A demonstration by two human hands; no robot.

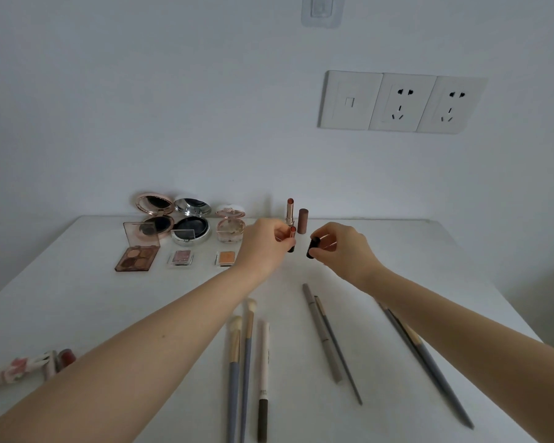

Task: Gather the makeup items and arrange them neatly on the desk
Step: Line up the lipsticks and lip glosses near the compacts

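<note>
My left hand (264, 243) grips an uncapped lipstick (292, 239) upright, just above the white desk (77, 282). A hand's width to the right, my right hand (339, 247) pinches its black cap (313, 247). Behind them, near the wall, another open lipstick (289, 212) stands beside its brown cap (303, 221). Three open compacts (191, 225) line the back left, with an eyeshadow palette (137, 258) and two small single shadows (181, 257) in front of them. Three brushes (247, 356) and several slim pencils (328, 337) lie in the foreground.
A floral pouch or tube (29, 367) lies at the desk's left edge under my left forearm. Wall sockets (400, 102) sit above the desk on the right. More long pencils (429, 362) lie under my right forearm.
</note>
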